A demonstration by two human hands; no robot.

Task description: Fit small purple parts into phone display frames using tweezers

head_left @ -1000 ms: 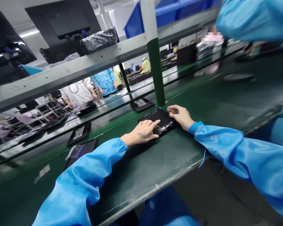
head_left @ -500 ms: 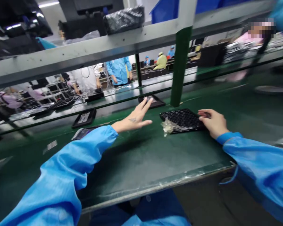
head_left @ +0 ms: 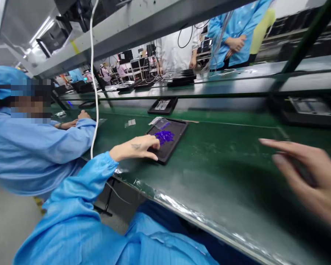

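A flat black tray (head_left: 172,141) lies on the green belt (head_left: 223,169), with a patch of purple film (head_left: 164,136) on its top and a clear wrapper (head_left: 157,121) at its far corner. My left hand (head_left: 136,148) is on the tray's near left corner. Its fingers curl over the top and its thumb runs along the front edge. My right hand (head_left: 309,175) hovers over the belt at the far right, apart from the tray. Its fingers point left and are blurred. A dark streak shows between them that I cannot make out.
A co-worker in a blue coat (head_left: 30,147) sits close on my left, hands on the belt. A white cable (head_left: 94,92) hangs between us. More black trays (head_left: 162,106) (head_left: 309,108) lie on the far lane. Several people (head_left: 179,48) stand behind it. A metal shelf (head_left: 143,22) runs overhead.
The view has swung left. My left hand left the black keyboard, reached left and now rests on the purple-filmed tray. My right hand came off the keyboard, which is out of view.
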